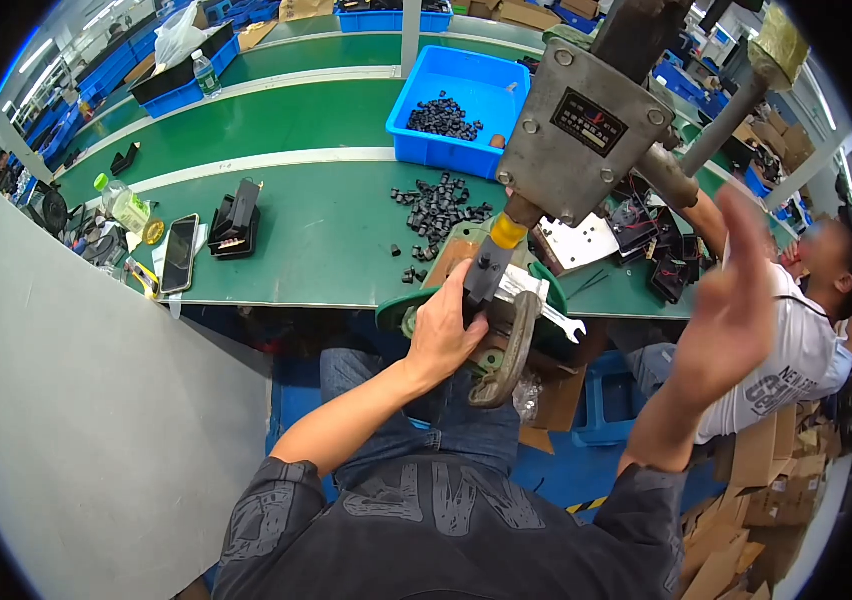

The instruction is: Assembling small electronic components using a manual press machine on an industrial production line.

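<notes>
left hand [443,335] touching metal press base [506,345]

Left hand [443,335] at centre frame, fingers at the base of a small bench press [574,140], just beside its dark ram with the yellow collar [507,231]. Right hand [733,300] raised and blurred at right, open, holding nothing, near the press lever [716,130]. Loose black parts [436,207] on the green bench [316,230] above the left hand; more in the blue bin [461,110] at upper centre. Phone [179,253] and bottle [124,205] at left. Another person [796,350] sits at right edge.
</notes>
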Demonstrator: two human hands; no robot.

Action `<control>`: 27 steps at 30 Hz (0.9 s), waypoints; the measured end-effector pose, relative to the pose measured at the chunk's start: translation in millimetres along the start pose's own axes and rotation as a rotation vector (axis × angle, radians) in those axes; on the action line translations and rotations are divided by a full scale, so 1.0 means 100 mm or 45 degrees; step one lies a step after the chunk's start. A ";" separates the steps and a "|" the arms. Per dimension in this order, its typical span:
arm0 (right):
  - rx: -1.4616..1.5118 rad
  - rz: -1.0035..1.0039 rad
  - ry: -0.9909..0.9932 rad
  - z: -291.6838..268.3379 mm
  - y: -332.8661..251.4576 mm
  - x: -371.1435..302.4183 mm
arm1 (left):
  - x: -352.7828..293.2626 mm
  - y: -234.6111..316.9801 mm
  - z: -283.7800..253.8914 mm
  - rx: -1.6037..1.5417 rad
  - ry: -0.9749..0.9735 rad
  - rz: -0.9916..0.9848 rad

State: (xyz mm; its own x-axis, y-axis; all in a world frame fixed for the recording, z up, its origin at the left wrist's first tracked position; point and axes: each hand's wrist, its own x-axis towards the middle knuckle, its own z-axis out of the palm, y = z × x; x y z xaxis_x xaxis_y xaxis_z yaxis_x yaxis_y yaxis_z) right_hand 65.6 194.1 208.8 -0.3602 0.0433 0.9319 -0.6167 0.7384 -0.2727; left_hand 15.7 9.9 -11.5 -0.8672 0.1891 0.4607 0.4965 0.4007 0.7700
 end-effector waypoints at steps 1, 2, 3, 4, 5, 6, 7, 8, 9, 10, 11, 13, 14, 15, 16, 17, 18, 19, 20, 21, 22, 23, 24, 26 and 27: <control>0.130 -0.061 0.063 0.05 0.21 0.27 | 0.01 -0.02 -0.01 0.023 0.025 0.034; 0.262 -0.122 0.126 0.07 0.42 0.55 | 0.01 -0.04 -0.03 0.046 0.052 0.066; 0.050 -0.107 0.121 -0.13 0.47 0.84 | 0.05 0.02 0.04 0.018 0.038 0.136; 0.064 -0.113 0.113 -0.11 0.43 0.88 | 0.05 0.02 0.02 0.022 0.052 0.128; 0.073 -0.127 0.105 -0.09 0.39 0.91 | 0.04 0.02 0.02 0.049 0.034 0.098; 0.080 -0.142 0.096 -0.08 0.33 0.94 | 0.03 0.03 0.02 0.073 0.016 0.069; 0.084 -0.159 0.088 -0.08 0.27 0.96 | 0.03 0.05 0.02 0.094 -0.004 0.042; 0.083 -0.176 0.080 -0.09 0.21 0.97 | 0.03 0.06 0.03 0.112 -0.025 0.017; 0.080 -0.187 0.072 -0.11 0.13 0.97 | 0.02 0.07 0.03 0.105 -0.021 0.014; 0.073 -0.200 0.064 -0.13 0.06 0.95 | 0.02 0.07 0.04 0.100 -0.024 0.031; 0.089 -0.213 0.053 -0.11 -0.01 0.94 | 0.01 0.05 0.02 0.109 -0.014 0.036; 0.116 -0.240 0.027 -0.06 -0.15 0.88 | 0.00 0.00 0.00 0.123 0.006 0.045; 0.106 -0.256 0.012 -0.09 -0.25 0.85 | -0.01 0.01 0.03 0.105 0.012 0.042; 0.111 -0.271 -0.004 -0.09 -0.32 0.82 | -0.01 0.01 0.07 0.100 0.044 0.065; 0.118 -0.289 -0.023 -0.08 -0.41 0.78 | -0.01 0.00 0.09 0.096 0.079 0.087; 0.236 -0.238 -0.129 -0.09 -0.55 0.49 | 0.00 -0.02 0.12 0.092 0.115 0.107; 0.224 -0.238 -0.137 -0.01 -0.70 0.14 | -0.01 -0.03 0.13 0.082 0.130 0.140; -0.035 -0.289 -0.188 0.13 -0.83 -0.20 | 0.01 -0.03 0.15 0.064 0.127 0.148; -0.246 -0.342 -0.246 0.24 -0.83 -0.50 | -0.01 -0.06 0.11 0.081 0.130 0.128; -0.225 -0.379 -0.282 0.28 -0.77 -0.63 | 0.00 -0.05 0.11 0.084 0.134 0.117; -0.237 -0.338 -0.238 0.28 -0.75 -0.71 | 0.01 -0.05 0.11 0.089 0.136 0.105; -0.266 -0.271 -0.191 0.32 -0.81 -0.74 | -0.01 -0.04 0.11 0.091 0.108 0.097; -0.274 -0.258 -0.195 0.36 -0.79 -0.77 | -0.02 -0.04 0.09 0.088 0.093 0.094; -0.218 -0.421 -0.030 0.45 -0.64 -0.83 | -0.01 0.00 0.05 0.073 0.061 0.104; -0.189 -0.506 0.053 0.49 -0.56 -0.85 | 0.00 0.02 0.04 0.064 0.048 0.110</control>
State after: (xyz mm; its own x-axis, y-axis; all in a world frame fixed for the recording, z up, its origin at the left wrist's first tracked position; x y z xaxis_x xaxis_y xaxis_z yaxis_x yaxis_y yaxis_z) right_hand 96.7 116.0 133.1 -0.0843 -0.2398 0.9672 -0.5935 0.7918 0.1446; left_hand 16.6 14.7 -11.4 -0.8186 0.1912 0.5415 0.5659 0.4293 0.7039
